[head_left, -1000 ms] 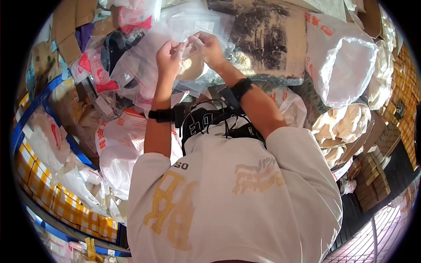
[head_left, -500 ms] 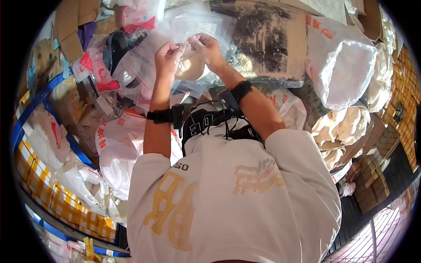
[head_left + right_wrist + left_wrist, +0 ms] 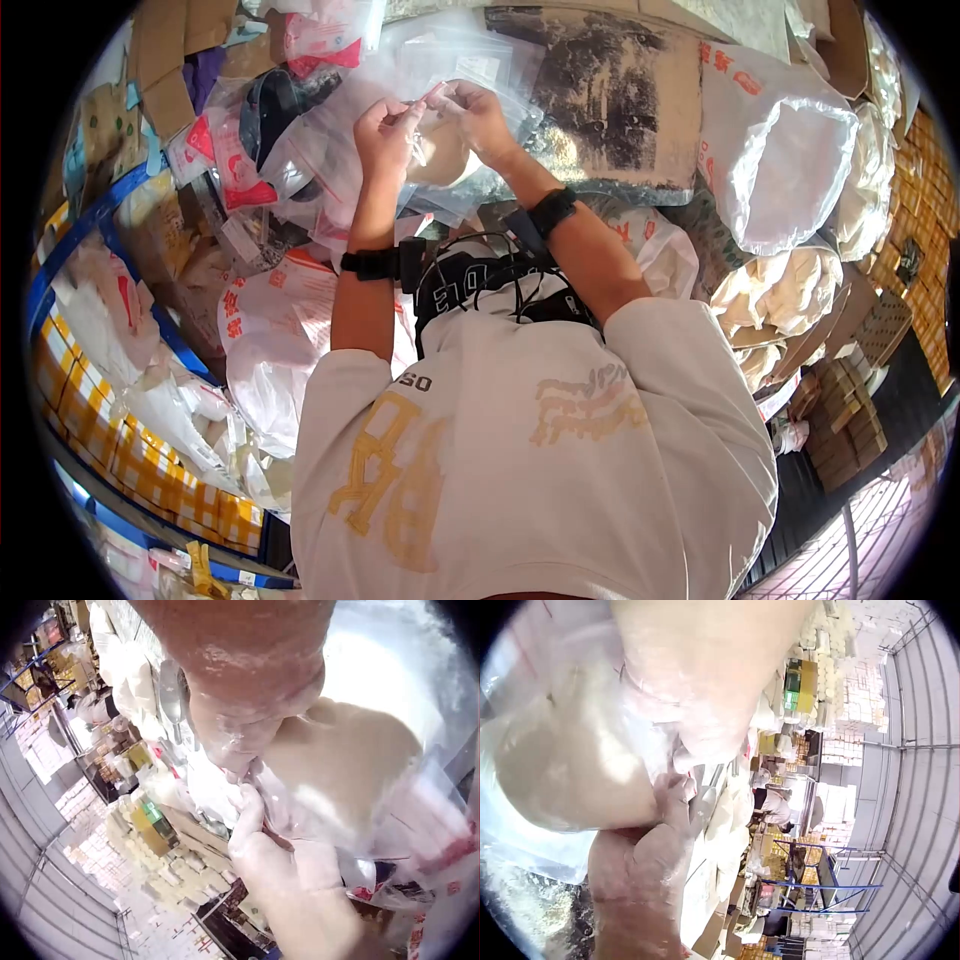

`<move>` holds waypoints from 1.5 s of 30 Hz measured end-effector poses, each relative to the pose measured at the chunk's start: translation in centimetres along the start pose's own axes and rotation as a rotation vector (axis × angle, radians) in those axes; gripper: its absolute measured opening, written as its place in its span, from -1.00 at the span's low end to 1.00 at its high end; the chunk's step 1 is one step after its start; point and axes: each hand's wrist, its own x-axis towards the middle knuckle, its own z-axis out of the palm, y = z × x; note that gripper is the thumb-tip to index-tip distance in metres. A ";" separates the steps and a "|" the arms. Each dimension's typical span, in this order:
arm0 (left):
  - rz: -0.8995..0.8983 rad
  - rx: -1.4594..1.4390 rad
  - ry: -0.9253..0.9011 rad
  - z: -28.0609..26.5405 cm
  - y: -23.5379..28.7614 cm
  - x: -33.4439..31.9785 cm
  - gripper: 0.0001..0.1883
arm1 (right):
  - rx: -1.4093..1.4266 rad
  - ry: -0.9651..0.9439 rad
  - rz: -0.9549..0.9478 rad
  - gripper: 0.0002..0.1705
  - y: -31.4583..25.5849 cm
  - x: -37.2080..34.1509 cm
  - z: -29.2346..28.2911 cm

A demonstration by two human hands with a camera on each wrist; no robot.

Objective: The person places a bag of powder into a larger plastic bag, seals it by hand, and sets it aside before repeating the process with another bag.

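Both hands meet at the top edge of a clear plastic bag (image 3: pixel 337 769) with beige powder in its lower part. My left hand (image 3: pixel 383 142) pinches that edge between thumb and fingers. Close beside it, the right hand (image 3: pixel 480 118) pinches the same edge, fingertips almost touching the left ones. From the left wrist, the powder (image 3: pixel 570 769) bulges below the two hands. Flat clear zip bags (image 3: pixel 470 65) lie just beyond them in the head view.
A powder-smeared dark board (image 3: pixel 610 90) lies right of the hands. Further right stands an open white sack (image 3: pixel 790 170). Pink-and-clear printed bags (image 3: pixel 240 170) crowd the left side, near a blue rail (image 3: pixel 70 240). A metal scoop (image 3: pixel 171 701) shows in the right wrist view.
Both hands keep their pinch on the bag's edge, with small finger shifts. A bright crease of plastic now shows beneath the left fingers. The head view has drifted slightly.
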 end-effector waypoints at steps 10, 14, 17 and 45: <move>0.023 0.034 -0.061 -1.8 -0.6 -1.1 -0.89 | -0.033 -0.009 -0.025 -0.90 0.5 0.1 -0.6; -0.041 -0.108 -0.058 -2.0 -0.7 -1.6 -0.88 | -0.027 -0.146 0.048 -0.87 -0.5 -0.3 -0.9; -0.019 -0.123 -0.029 -1.6 -1.1 -1.3 -0.88 | 0.048 -0.206 -0.006 -0.86 0.6 0.1 -1.0; 0.386 0.545 -0.174 -2.7 1.9 -3.2 -0.84 | -0.046 -0.184 0.078 -0.73 -0.4 -0.2 -1.9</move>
